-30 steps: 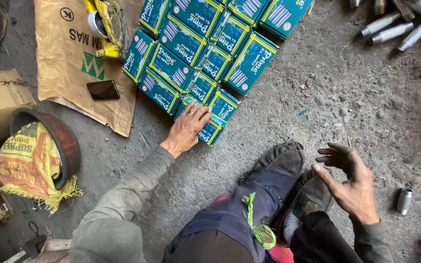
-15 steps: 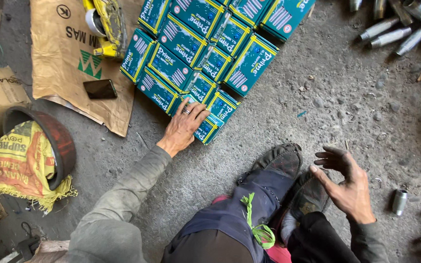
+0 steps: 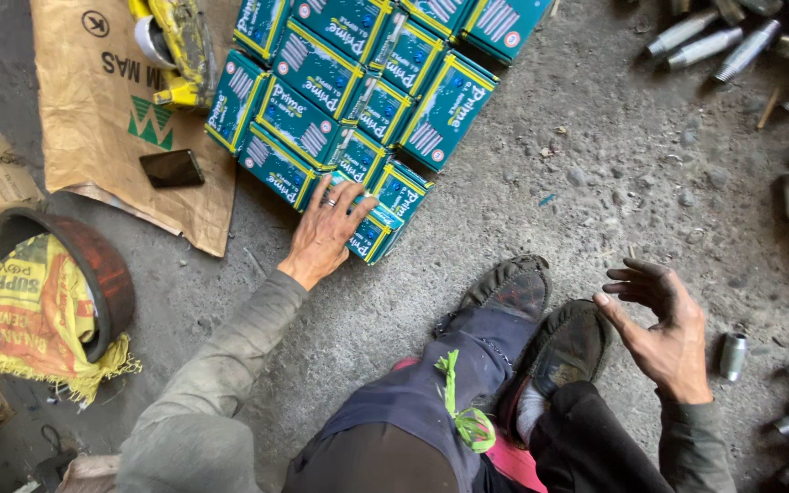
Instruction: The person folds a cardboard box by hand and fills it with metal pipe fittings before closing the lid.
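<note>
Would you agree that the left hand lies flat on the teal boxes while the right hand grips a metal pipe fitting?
Not quite: the head view shows the right hand open and empty, with the nearest metal pipe fitting lying on the floor beside it. The left hand does lie flat on the teal boxes.

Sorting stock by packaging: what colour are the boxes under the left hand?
Teal boxes with yellow edges, under the left hand; head view.

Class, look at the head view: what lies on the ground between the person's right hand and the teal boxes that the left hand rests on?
Between the right hand and the teal boxes, the head view shows the person's two dark shoes and bare gritty floor.
</note>
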